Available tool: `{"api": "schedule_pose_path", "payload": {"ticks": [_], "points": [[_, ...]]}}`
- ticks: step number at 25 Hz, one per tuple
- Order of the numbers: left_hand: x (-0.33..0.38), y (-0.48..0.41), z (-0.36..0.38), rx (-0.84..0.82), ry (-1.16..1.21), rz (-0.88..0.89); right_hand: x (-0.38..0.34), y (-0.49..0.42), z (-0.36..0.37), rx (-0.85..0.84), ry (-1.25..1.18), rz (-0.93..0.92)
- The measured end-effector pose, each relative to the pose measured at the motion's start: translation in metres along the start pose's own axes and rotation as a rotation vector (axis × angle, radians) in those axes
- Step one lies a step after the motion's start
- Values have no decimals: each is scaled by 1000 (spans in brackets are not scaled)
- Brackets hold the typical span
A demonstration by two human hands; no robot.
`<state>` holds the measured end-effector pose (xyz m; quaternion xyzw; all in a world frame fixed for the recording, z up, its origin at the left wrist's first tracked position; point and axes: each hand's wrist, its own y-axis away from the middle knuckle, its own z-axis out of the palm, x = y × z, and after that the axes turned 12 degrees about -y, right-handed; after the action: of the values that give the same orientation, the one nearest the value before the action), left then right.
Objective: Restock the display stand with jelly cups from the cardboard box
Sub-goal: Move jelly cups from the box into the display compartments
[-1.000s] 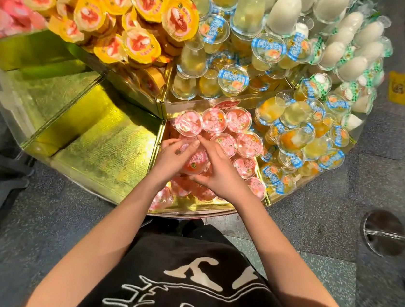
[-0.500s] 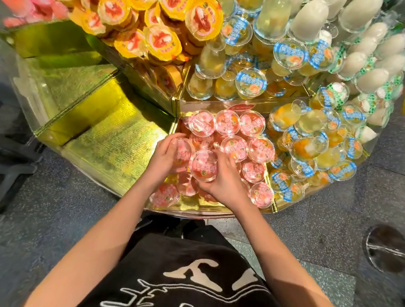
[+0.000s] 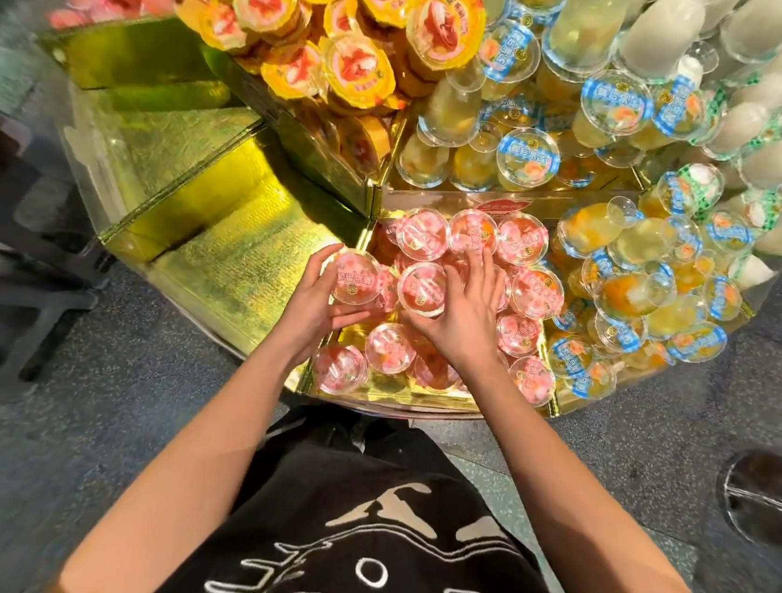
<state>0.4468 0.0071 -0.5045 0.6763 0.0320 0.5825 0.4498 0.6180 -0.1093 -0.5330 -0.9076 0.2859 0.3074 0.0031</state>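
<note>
hands parted since half-second earlier: left hand [image 3: 313, 302] wrapped round pink jelly cup [image 3: 357, 277] at left edge of compartment [image 3: 398, 389], centre frame; right hand [image 3: 467, 314] lay flat, fingers spread, on pile [image 3: 536, 293]. judged: tidying stage.

Clear, round jelly cups [image 3: 423, 233] with pink printed lids lie heaped, mostly lids-up, in the near middle compartment of the gold-foil display stand [image 3: 238, 249]. One cup [image 3: 356, 276] sits at the heap's left edge, lid up.
</note>
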Motion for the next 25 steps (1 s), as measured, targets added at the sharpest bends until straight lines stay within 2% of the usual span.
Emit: {"api": "schedule_pose_path", "payload": {"ticks": [9, 18, 25], "points": [[-6, -2, -2, 10, 44, 1, 14, 1, 2, 48, -72, -48], [-3, -1, 2, 11, 59, -33, 18, -3, 7, 78, -32, -58], [2, -2, 8, 15, 78, -50, 17, -5, 4, 18, 42, -57]]}}
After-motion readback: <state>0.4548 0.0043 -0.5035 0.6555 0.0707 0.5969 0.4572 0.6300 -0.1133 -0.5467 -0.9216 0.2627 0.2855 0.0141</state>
